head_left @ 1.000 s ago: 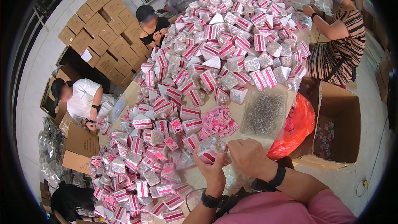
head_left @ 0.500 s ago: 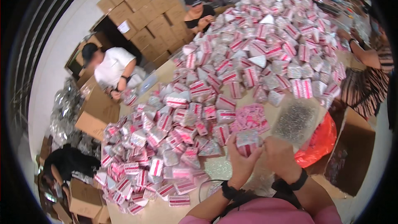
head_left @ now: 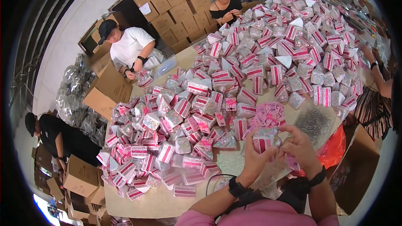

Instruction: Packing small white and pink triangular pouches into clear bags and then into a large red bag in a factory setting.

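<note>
Landmark: the table [head_left: 163, 203], tan top, heaped with small pink-and-white striped packets [head_left: 268, 58].

Far left of the table, a person in black [head_left: 54, 136] is bending over open cardboard boxes [head_left: 81, 175] on the floor. Silver foil bags [head_left: 73, 90] are lying in a pile beyond them. At the table's left far corner a person in a white shirt [head_left: 130, 48] is leaning in, hands at the packets near a clear tray [head_left: 167, 65]. Stacked brown cartons [head_left: 167, 0] are standing against the wall behind the table.

At the table's near edge, the left hand [head_left: 255, 159] is closing around one pink-striped packet with glittery contents [head_left: 266, 138]; thumb and fingers are clamped on its left side. The packet is being held just above the table's near right part, in front of the heap. The right hand [head_left: 299, 146] is pinching the same packet's right upper edge, fingertips pressed together on it. Both wrists are wearing black bands.

Just right of the hands, a clear bag of small metal parts [head_left: 314, 121] is resting at the table's right edge, with a red-orange plastic bag [head_left: 335, 148] and an open carton [head_left: 360, 167] beside the table. Another person's arm [head_left: 377, 73] is reaching in at the table's right side.
</note>
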Motion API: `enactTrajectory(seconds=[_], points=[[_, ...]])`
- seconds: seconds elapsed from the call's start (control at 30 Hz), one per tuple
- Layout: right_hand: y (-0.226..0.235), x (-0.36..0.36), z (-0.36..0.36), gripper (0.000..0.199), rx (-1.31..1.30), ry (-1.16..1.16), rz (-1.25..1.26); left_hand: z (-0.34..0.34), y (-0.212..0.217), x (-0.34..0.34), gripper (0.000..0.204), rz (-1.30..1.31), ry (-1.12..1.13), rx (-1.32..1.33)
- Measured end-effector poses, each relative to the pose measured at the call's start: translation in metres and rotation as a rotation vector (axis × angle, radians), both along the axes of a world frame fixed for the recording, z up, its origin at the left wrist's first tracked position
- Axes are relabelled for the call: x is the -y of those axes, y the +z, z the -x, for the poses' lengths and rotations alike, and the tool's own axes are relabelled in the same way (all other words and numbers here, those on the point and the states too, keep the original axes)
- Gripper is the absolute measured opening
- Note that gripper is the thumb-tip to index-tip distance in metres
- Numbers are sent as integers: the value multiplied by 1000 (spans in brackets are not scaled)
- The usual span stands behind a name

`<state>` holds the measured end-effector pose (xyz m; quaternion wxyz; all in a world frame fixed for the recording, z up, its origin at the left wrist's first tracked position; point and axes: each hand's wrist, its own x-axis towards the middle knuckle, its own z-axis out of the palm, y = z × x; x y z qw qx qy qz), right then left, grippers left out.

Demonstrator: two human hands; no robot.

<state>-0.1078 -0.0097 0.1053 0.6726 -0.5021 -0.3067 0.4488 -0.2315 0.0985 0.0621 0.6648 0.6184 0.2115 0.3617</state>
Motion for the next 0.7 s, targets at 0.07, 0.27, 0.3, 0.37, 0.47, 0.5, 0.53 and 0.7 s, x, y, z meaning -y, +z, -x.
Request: enactTrajectory(seconds=[0.07,0.27,0.3,0.37,0.47,0.5,0.53,0.7], points=[[1,-5,3,47,12,-10,37,6,-1,-2,65,37,-3,3],[-22,-23,14,46,14,18,1,21,6,-15,53,171,26,-26],[-22,-25,17,44,-6,-7,6,23,10,-22,49,197,20,-18],[-18,-26,24,39,-47,-46,10,35,8,-50,33,156,192,-104],[-27,-13,18,35,-21,25,72,93,3,-151,23,97,36,216],[-34,-10,15,33,-31,72,120,111,21,-178,21,87,147,197],[-42,-8,13,30,-42,118,167,133,47,-207,25,42,325,115],[-50,13,5,23,-66,88,212,194,90,-306,50,-754,1068,-450]])
